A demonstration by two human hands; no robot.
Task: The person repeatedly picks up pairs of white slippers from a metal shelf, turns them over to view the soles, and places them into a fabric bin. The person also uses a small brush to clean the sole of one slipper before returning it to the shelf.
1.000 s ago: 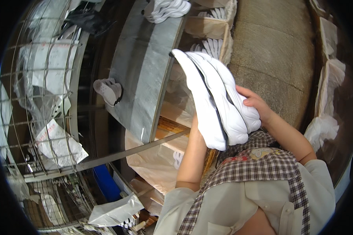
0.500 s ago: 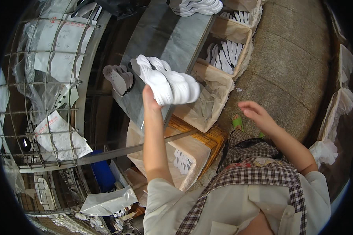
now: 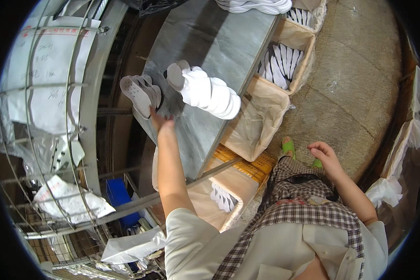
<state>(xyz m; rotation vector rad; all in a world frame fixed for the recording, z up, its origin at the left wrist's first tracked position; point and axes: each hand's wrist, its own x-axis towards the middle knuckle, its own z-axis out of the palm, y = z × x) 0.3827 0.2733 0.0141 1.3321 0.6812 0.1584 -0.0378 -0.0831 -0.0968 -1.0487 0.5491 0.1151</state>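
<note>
A stack of white shoe soles (image 3: 210,95) lies on the grey marbled tabletop (image 3: 191,140), overlapping in a row, with greyish pieces at its far left end. To its left stands a small cluster of grey perforated shoe soles (image 3: 140,95). My left hand (image 3: 162,120) is at the near edge of that cluster, its fingers apart; the fingertips are by the lowest grey sole, and whether they touch it is unclear. My right hand (image 3: 325,157) hangs in the air at the right, empty, with loosely bent fingers.
Lined crates (image 3: 256,126) stand along the table's right side, some with white soles (image 3: 280,65). Another lined crate (image 3: 240,198) sits near me beside a yellow basket (image 3: 256,165). A wire rack (image 3: 72,135) with papers is at the left. More white soles (image 3: 254,5) lie at the table's far end.
My left hand has let go of the stack of white soles, which now lies on the table, and has moved left to the grey soles. My right hand has dropped slightly. The view has shifted.
</note>
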